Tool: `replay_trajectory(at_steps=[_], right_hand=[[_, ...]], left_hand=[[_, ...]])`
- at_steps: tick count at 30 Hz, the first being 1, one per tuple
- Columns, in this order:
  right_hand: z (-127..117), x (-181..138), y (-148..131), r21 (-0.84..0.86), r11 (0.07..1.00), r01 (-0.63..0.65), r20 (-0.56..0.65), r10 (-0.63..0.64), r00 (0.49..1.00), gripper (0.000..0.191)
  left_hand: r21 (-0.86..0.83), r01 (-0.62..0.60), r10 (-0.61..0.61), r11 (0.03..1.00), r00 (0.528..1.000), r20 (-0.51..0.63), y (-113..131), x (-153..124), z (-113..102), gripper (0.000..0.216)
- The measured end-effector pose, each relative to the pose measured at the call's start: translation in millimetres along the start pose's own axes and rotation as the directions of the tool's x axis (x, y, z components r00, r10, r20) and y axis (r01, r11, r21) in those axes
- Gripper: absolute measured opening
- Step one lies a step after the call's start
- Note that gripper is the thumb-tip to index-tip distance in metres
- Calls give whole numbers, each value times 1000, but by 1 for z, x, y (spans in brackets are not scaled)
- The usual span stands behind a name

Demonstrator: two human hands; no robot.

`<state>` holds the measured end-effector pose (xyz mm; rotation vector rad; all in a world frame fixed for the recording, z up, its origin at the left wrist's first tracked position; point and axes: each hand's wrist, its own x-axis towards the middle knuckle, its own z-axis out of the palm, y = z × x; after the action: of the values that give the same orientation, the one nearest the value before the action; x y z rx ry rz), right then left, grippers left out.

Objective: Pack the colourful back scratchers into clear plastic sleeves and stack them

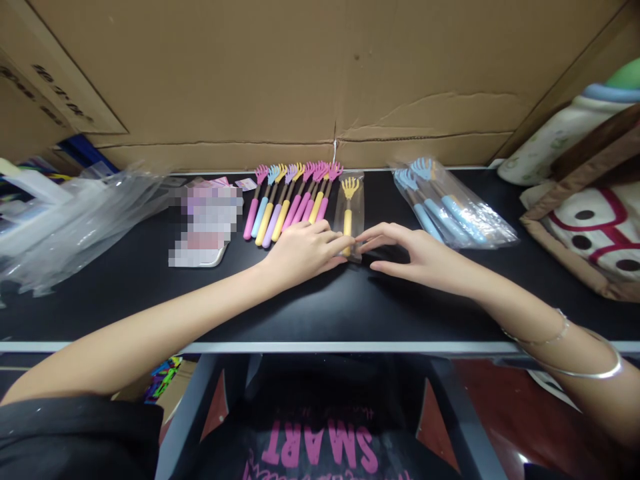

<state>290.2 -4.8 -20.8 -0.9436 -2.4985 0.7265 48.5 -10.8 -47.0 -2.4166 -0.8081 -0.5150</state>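
Observation:
A yellow back scratcher in a clear sleeve (349, 208) lies upright on the black table (310, 307), claw end away from me. My left hand (301, 253) and my right hand (418, 257) meet at the sleeve's near end, fingertips pinching its bottom edge from both sides. To the left lies a row of several unwrapped scratchers (289, 200) in pink, blue, yellow and purple. A pile of bagged blue scratchers (447, 208) sits to the right of my right hand.
A stack of clear plastic sleeves (75, 217) lies at the left. A blurred packet on a small tray (205, 227) sits beside the row. A cardboard wall (320, 80) closes the back. A brown patterned bag (590, 227) fills the right edge.

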Motion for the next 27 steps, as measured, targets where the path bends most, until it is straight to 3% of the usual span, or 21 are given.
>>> replay_trajectory(at_steps=[8, 18, 22, 27], right_hand=[[4, 1, 0, -225, 973, 46, -97, -70, 993, 24], [18, 7, -1, -528, 837, 147, -95, -230, 968, 25], [20, 8, -2, -631, 755, 176, -104, -307, 946, 15], [20, 7, 0, -750, 608, 261, -40, -436, 899, 21]], left_hand=[[51, -56, 59, 997, 996, -59, -1, 0, -1, 21], [101, -92, 105, 991, 986, -131, 1, 2, -2, 21], [93, -86, 98, 992, 987, -130, 0, 2, -2, 23], [68, -80, 87, 994, 990, -112, -3, 0, -1, 25]])
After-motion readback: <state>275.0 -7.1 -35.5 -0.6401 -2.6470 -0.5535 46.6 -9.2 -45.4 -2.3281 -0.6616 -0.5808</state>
